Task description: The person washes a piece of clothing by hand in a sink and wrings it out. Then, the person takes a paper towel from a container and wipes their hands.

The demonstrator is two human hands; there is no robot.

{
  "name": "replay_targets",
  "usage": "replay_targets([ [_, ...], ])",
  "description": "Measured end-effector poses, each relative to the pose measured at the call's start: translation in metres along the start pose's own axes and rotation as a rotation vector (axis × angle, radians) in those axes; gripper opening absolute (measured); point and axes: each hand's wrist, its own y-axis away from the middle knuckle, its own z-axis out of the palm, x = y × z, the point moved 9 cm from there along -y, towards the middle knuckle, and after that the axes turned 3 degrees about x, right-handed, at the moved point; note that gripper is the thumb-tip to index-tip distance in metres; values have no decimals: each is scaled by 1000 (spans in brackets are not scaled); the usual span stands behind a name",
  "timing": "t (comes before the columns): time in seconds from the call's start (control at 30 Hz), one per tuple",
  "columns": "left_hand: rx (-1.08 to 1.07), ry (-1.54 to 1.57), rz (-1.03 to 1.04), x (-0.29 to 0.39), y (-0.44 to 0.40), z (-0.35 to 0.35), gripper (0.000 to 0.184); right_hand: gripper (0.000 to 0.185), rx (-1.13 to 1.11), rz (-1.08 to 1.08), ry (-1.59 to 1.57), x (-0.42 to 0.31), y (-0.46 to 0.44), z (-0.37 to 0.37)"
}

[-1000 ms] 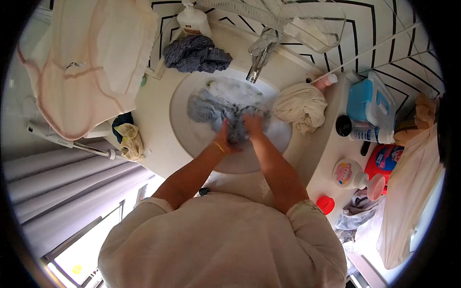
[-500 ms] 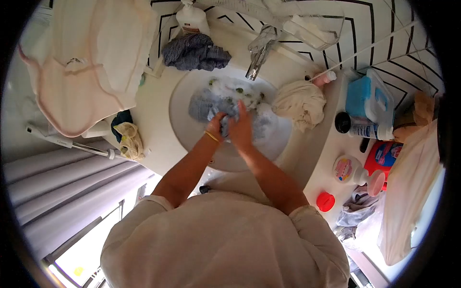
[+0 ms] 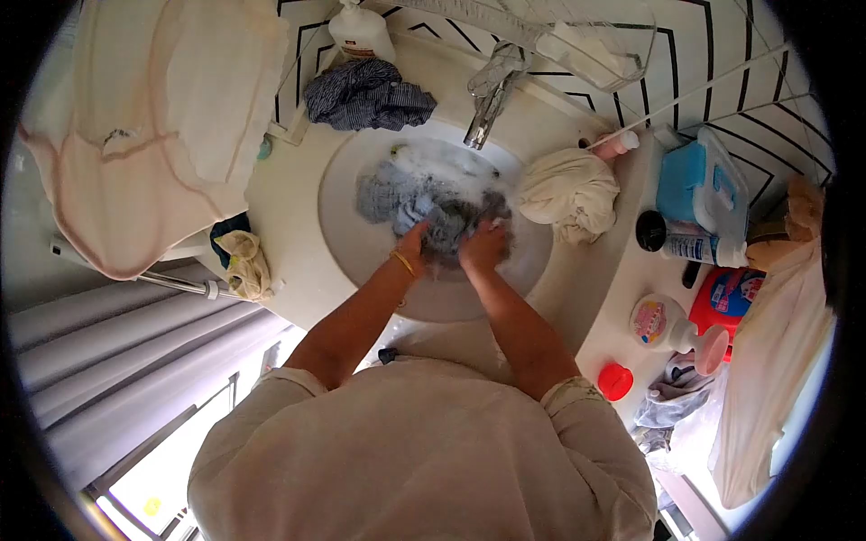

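Observation:
A wet grey-blue cloth garment (image 3: pixel 394 200) lies bunched in suds inside the round white sink (image 3: pixel 347 261). My left hand (image 3: pixel 412 245), with a yellow band at the wrist, is closed on the cloth's near edge; its fingertips are partly hidden in the folds. My right hand (image 3: pixel 484 247) grips a darker part of the same cloth on the right. The cloth is spread between both hands. White foam (image 3: pixel 442 158) covers the far side of the basin, below the metal faucet (image 3: pixel 484 117).
A dark striped cloth (image 3: pixel 368 95) lies at the sink's back left, before a white bottle (image 3: pixel 361 34). A cream cloth (image 3: pixel 568 191) is bunched on the right rim. Further right stand a blue box (image 3: pixel 683 185), a red bottle (image 3: pixel 722 302) and a red cap (image 3: pixel 614 381).
My hands have moved apart, the right one outward to the right and slightly down. The cloth, bunched between them before, is now spread wider over the suds.

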Motion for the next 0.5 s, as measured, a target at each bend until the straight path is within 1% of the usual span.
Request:
replay_targets([
  [0.03,1,41,-32,-4,-3,-1,69,34,0,-113,161,-2,0,14],
  [0.1,1,124,-96,-16,-17,-3,71,31,-25,-504,277,-8,-3,49],
  [0.17,-173,177,-122,-21,-29,6,71,23,-241,-317,408,6,-44,83],
  [0.2,-259,207,-132,-18,-24,13,71,20,-349,-226,471,6,-53,86],
  [0.23,-292,251,-138,-15,-20,14,67,20,-375,-126,77,2,-49,81],
  [0.27,-329,293,-147,-9,-1,23,64,21,-387,-19,-314,-13,-33,52],
  [0.3,-372,336,-159,-6,10,33,61,20,-340,-35,-504,-31,-12,27],
  [0.33,-476,376,-127,0,0,38,60,19,-301,-60,-693,-49,10,3],
  [0.37,-576,419,-92,5,-21,37,60,19,-188,-229,-642,-70,33,-23],
  [0.43,-649,426,-17,9,-27,35,57,22,108,-557,-471,-112,82,-79],
  [0.47,-623,386,21,9,-22,36,55,24,277,-721,-364,-128,101,-99],
  [0.5,-597,342,59,10,-13,38,52,25,238,-660,-279,-120,84,-77],
])
